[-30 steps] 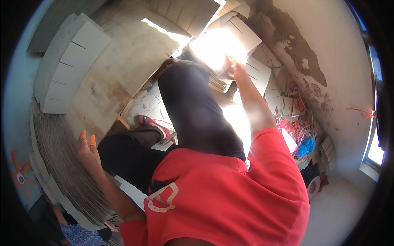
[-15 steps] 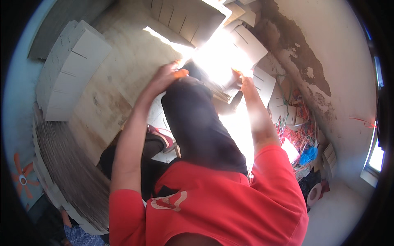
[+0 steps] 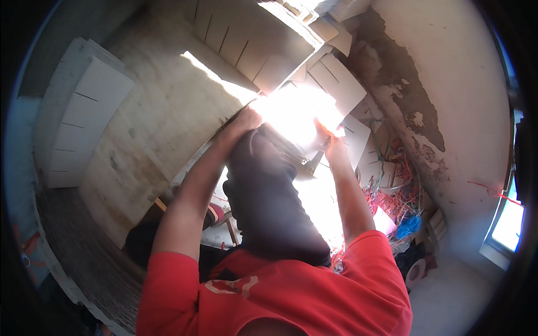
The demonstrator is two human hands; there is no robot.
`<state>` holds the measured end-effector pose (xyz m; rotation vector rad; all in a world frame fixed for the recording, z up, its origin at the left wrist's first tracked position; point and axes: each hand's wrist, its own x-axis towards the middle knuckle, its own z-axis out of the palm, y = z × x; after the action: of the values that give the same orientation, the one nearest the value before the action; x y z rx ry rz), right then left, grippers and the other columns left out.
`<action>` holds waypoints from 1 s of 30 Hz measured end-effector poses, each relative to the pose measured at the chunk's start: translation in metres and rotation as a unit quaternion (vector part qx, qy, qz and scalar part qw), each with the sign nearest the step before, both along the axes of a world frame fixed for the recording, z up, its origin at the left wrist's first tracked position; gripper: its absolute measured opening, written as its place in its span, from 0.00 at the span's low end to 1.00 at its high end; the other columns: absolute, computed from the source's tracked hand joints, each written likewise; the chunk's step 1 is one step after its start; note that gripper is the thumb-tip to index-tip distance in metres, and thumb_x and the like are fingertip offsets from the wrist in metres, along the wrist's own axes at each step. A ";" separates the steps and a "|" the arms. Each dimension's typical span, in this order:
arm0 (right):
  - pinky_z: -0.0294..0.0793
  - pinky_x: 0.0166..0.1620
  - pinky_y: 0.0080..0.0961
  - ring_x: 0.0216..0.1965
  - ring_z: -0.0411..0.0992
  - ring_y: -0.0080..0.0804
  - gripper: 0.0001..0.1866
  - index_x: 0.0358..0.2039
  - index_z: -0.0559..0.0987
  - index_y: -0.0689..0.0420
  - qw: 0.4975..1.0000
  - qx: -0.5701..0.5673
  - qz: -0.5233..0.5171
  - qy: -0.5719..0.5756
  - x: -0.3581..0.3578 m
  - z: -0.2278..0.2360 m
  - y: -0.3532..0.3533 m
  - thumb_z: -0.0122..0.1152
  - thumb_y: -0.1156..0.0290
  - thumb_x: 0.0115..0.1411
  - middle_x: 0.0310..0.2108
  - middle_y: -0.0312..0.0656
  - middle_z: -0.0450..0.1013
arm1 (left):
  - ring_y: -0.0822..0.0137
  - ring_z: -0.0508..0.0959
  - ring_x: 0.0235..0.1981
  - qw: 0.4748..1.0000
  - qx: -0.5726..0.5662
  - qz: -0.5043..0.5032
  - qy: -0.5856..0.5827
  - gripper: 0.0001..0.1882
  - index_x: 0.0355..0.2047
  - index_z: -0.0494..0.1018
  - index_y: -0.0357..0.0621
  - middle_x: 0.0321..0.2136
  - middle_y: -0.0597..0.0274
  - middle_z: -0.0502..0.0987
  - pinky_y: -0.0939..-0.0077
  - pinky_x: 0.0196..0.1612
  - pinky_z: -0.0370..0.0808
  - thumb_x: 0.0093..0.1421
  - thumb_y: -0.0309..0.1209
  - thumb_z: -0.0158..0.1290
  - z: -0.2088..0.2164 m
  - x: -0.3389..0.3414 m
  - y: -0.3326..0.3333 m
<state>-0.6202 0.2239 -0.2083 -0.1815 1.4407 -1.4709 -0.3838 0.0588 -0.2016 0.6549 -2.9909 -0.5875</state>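
Note:
A stack of pale cardboard sheets (image 3: 305, 112), mostly washed out by strong sunlight, lies at the far end of my dark-trousered leg (image 3: 269, 196). My right hand (image 3: 333, 135) grips the right edge of this stack, with its thumb toward the top. Against the stack's left side is my left hand (image 3: 246, 119), its fingers lost in the glare. The sheets' near edges show as thin layers between the two hands.
Slotted cardboard stacks stand on the wooden board (image 3: 151, 112): one far left (image 3: 92, 106), one at the back (image 3: 246, 39). More slotted sheets (image 3: 336, 84) lean back right. Tangled red strapping (image 3: 392, 196) and a blue plastic piece (image 3: 408, 227) lie right, by a peeling wall (image 3: 459, 67).
My left hand has moved right, closer to the cardboard stack. My right hand stays at the stack's right edge. The view has shifted, so the surroundings sit lower and further left.

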 end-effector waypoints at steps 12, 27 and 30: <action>0.68 0.51 0.31 0.43 0.71 0.31 0.20 0.47 0.73 0.59 0.997 -0.036 0.031 0.055 -0.014 0.027 0.055 0.52 0.59 0.60 0.41 0.40 0.72 | 0.58 0.69 0.52 0.922 0.374 0.063 0.078 0.31 0.52 0.67 0.42 0.52 0.53 0.69 0.68 0.53 0.66 0.52 0.47 0.56 -0.008 -0.006 0.022; 0.77 0.33 0.25 0.34 0.72 0.32 0.24 0.41 0.73 0.62 0.937 -0.168 -0.110 0.284 -0.063 0.221 0.113 0.66 0.71 0.41 0.36 0.43 0.71 | 0.71 0.75 0.41 0.730 0.559 0.200 0.339 0.23 0.48 0.71 0.35 0.41 0.58 0.76 0.79 0.47 0.71 0.54 0.36 0.58 0.152 0.078 0.035; 0.76 0.33 0.26 0.34 0.73 0.33 0.33 0.47 0.71 0.61 0.916 -0.140 0.039 0.375 0.012 0.311 0.020 0.66 0.72 0.35 0.36 0.43 0.71 | 0.69 0.76 0.40 0.750 0.483 0.288 0.348 0.18 0.44 0.74 0.37 0.38 0.61 0.77 0.79 0.46 0.71 0.53 0.30 0.59 0.156 0.110 0.051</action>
<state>-0.6086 0.2443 0.1028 -1.0666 1.7685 -1.6144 -0.2736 0.1103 -0.0453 0.9961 -1.4993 -1.7936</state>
